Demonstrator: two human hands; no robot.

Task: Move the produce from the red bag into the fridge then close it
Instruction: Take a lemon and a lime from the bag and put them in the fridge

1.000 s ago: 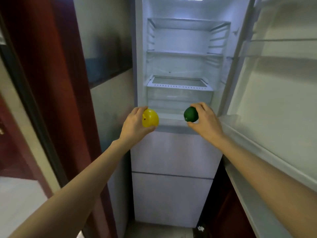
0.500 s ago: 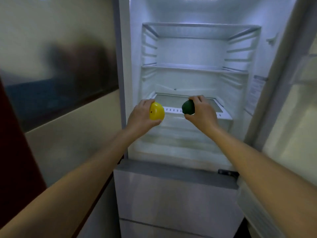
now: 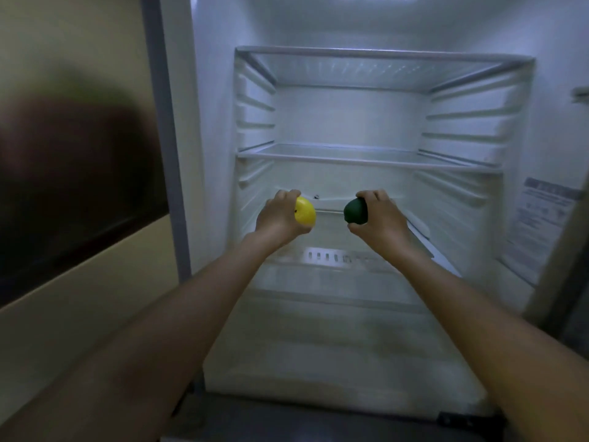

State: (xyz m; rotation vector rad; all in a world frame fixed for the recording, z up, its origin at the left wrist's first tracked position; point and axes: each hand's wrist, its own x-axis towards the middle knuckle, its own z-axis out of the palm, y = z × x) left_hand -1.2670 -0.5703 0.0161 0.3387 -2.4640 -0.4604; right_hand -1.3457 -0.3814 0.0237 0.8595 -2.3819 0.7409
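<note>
One illegible label (image 3: 541, 218) on fridge wall (image 3: 538, 129)

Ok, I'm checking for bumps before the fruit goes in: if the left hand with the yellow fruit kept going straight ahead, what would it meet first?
Probably nothing soon. The left hand holding the yellow fruit points into open space below the glass shelf; the fridge's back wall seems next, though depth is unclear.

A home kitchen: an open fridge (image 3: 382, 282) with glass shelves (image 3: 366, 157) beside a wall.
</note>
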